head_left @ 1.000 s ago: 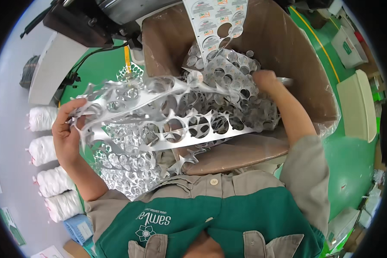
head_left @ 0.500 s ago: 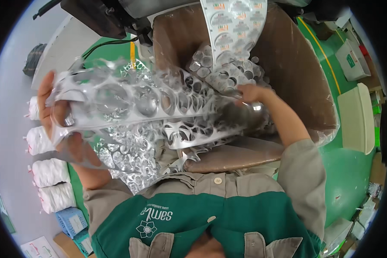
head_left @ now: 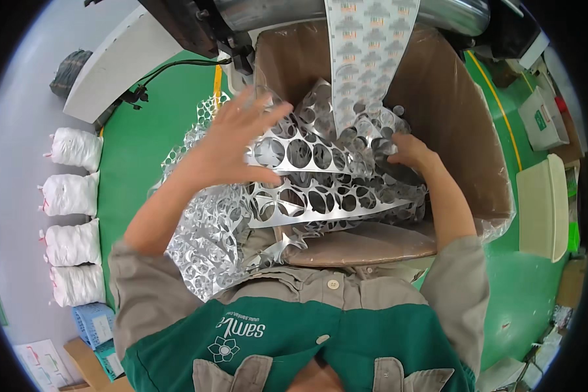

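My left hand (head_left: 232,140) is open, its fingers spread and slightly blurred, over the left end of a silver foil strip (head_left: 298,153) punched with rows of round holes. Deeper in the box, my right hand (head_left: 413,151) has its fingers closed on the bunched foil; its fingertips are partly hidden. A second punched foil band (head_left: 310,204) lies nearer me, across the box's front side. From above, a printed foil web (head_left: 371,59) hangs down into the bunch. A large brown box (head_left: 460,124) lined with clear plastic surrounds the foil.
Crumpled punched foil (head_left: 209,228) spills over the box's left side. Above stand a metal roller (head_left: 454,14) and a dark machine bracket (head_left: 196,29) with a black cable (head_left: 176,63). White wrapped bundles (head_left: 74,195) line the left; a cream bin (head_left: 542,208) stands right.
My left hand has let go of the stretched foil strip and moved right toward the box. The strip has dropped into the box. My right hand has shifted slightly right.
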`<move>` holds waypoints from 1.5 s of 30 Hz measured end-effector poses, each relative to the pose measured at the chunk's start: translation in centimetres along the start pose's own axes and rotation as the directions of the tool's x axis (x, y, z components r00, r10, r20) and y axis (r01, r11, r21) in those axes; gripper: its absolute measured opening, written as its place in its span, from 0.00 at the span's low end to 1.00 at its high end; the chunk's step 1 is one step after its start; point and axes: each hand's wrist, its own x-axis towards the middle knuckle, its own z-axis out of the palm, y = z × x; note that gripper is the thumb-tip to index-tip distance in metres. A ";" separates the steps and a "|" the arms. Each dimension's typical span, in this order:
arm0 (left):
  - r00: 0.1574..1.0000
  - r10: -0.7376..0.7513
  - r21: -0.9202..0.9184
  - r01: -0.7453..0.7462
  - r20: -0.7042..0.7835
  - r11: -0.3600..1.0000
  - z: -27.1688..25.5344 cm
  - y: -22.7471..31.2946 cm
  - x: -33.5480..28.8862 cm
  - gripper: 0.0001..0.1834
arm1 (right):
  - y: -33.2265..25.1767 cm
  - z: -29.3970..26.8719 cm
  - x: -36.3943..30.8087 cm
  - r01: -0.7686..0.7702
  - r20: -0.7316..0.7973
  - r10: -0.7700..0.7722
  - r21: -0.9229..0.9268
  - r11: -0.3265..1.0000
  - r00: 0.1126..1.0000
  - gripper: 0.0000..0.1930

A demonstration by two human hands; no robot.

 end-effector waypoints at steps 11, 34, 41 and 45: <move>0.877 -0.466 -0.675 0.416 0.119 0.610 1.7 -4.9 5.6 0.18 | -0.2 -11.2 -5.3 0.581 -0.580 -0.038 0.813 0.031 0.814 0.13; 0.972 -0.090 -0.777 0.228 0.218 0.587 -2.3 -0.5 1.6 0.27 | -3.1 -8.9 -3.1 0.291 -0.504 -0.168 0.705 -0.647 0.847 0.25; 0.942 -0.179 -0.708 0.332 0.284 0.623 -3.3 0.0 0.6 0.22 | 0.8 6.5 4.4 0.105 0.123 -0.116 0.090 0.990 0.986 0.32; 0.857 -0.481 -0.759 0.435 0.184 0.484 -1.3 -2.2 1.1 0.18 | -0.2 3.6 2.2 0.001 0.052 0.011 -0.227 0.974 0.999 0.19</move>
